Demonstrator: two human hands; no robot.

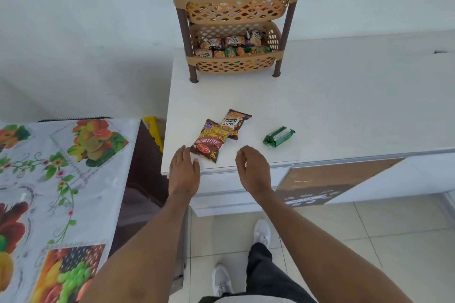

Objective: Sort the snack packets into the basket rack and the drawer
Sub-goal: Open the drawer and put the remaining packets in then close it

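Three packets lie loose on the white counter (pixel 320 106). Just beyond the left hand (pixel 184 172), fingertips nearly at its near end, lies the red-and-yellow packet (pixel 211 141); its lettering is upside down and only partly legible. Overlapped behind it, the brown packet (pixel 235 122) reads "SALTED PEANUTS". The green packet (pixel 279 136) sits beyond and right of the right hand (pixel 252 170). Left fingers spread and empty; right fingers loosely curled, holding nothing. The basket rack (pixel 235 19) stands well beyond, both tiers stocked.

Fruit-print tablecloth (pixel 61 167); white shoes (pixel 262 232)
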